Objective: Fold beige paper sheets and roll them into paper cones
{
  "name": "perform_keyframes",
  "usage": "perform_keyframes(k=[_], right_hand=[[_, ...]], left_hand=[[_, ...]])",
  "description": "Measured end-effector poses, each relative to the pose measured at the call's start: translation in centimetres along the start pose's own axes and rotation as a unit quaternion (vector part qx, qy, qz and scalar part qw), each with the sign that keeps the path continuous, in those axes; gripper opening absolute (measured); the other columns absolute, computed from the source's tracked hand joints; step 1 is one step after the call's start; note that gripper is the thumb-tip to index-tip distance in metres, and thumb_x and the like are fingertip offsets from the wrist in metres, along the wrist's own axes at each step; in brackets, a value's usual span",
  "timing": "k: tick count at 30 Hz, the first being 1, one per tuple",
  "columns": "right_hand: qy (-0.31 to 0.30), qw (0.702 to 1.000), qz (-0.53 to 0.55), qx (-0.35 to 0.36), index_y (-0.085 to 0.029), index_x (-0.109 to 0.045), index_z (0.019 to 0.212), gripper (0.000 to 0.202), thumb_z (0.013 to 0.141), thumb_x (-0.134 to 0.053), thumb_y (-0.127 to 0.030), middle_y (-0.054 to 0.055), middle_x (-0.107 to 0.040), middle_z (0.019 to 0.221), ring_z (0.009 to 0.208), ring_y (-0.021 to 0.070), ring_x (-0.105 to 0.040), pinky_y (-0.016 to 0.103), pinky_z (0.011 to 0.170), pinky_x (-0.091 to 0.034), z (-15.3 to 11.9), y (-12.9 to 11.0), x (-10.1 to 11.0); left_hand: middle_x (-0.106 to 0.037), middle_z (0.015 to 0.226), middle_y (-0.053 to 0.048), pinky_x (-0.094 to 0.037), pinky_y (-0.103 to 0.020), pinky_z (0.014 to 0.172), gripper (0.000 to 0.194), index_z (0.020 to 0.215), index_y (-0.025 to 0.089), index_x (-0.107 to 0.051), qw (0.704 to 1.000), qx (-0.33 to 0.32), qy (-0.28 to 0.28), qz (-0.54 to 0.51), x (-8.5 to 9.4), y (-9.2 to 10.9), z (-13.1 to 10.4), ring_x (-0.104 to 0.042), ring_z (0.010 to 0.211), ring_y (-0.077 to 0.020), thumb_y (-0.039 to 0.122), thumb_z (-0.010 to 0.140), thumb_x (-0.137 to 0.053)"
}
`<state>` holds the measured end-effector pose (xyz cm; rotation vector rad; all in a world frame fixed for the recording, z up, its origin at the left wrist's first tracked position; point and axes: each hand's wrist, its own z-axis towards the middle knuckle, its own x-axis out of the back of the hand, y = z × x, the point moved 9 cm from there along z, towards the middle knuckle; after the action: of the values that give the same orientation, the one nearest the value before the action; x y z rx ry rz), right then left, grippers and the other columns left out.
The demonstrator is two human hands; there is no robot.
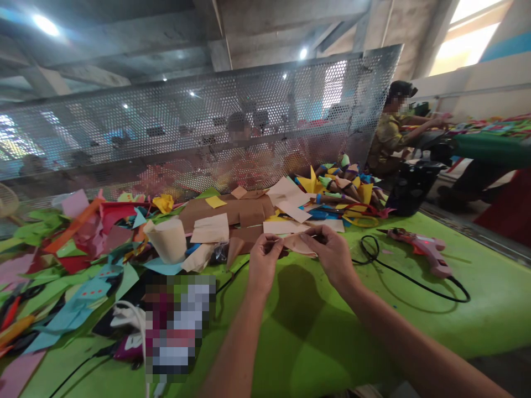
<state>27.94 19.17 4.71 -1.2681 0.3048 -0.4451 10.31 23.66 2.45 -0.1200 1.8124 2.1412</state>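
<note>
My left hand [269,258] and my right hand [329,255] face each other above the green tabletop. Between them they pinch a small piece of light tan paper [299,243], the left fingers on its left end and the right fingers at its upper right. Its lower edge looks curved and layered. Just behind the hands lie white paper strips [286,226] and brown paper sheets [215,213]. Off to the right rests a pink glue gun [431,251] with its black cord [409,281] looping toward my right hand.
Coloured paper scraps [91,237] pile up on the left, beside a cream paper roll [168,240]. A purple power strip [130,345] with cables is near front left. Yellow-handled scissors [360,218] lie behind. A perforated metal panel [249,132] borders the table; a person [392,132] sits beyond.
</note>
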Motion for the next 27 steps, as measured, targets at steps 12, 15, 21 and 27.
perform_keyframes(k=[12, 15, 21, 27], right_hand=[[-0.002, 1.0, 0.001, 0.01, -0.018, -0.062, 0.07, 0.027, 0.066, -0.074, -0.042, 0.001, -0.061, 0.064, 0.059, 0.0143, -0.051, 0.028, 0.055, -0.04, 0.3, -0.1, 0.1], [-0.006, 1.0, 0.0, 0.012, -0.018, -0.062, 0.07, 0.027, 0.066, -0.075, -0.041, 0.0, -0.06, 0.063, 0.058, 0.0138, -0.051, 0.027, 0.054, -0.04, 0.3, -0.1, 0.1], [-0.005, 0.999, 0.039, 0.003, -0.018, -0.062, 0.078, 0.034, 0.062, -0.08, -0.042, 0.001, -0.062, 0.068, 0.061, 0.0146, -0.056, 0.027, 0.056, -0.043, 0.6, 0.6, 0.1], [-0.04, 0.997, 0.062, -0.012, -0.016, -0.065, 0.097, 0.044, 0.063, -0.079, -0.042, 0.0, -0.063, 0.07, 0.063, 0.0149, -0.057, 0.027, 0.057, -0.042, 0.8, 1.2, -0.4]], left_hand=[[-0.065, 0.067, 0.002, -0.054, -0.024, 0.063, 0.027, 0.08, 0.017, -0.064, 0.999, -0.027, -0.008, 0.035, 0.0, 0.4, 0.0, -0.064, 0.063, -0.0126, 0.039, 0.073, -0.077], [-0.065, 0.066, 0.001, -0.053, -0.024, 0.064, 0.026, 0.081, 0.017, -0.064, 0.999, -0.028, -0.009, 0.035, 0.0, 0.4, 0.1, -0.064, 0.062, -0.0126, 0.039, 0.074, -0.076], [-0.065, 0.067, 0.001, -0.053, -0.024, 0.063, 0.027, 0.081, 0.016, -0.064, 0.999, -0.031, -0.008, 0.037, 0.0, 0.5, 0.1, -0.063, 0.062, -0.0126, 0.039, 0.073, -0.077], [-0.065, 0.067, 0.001, -0.053, -0.024, 0.063, 0.026, 0.081, 0.016, -0.064, 0.999, -0.032, -0.008, 0.034, 0.0, 0.4, 0.1, -0.063, 0.063, -0.0122, 0.038, 0.074, -0.076]])
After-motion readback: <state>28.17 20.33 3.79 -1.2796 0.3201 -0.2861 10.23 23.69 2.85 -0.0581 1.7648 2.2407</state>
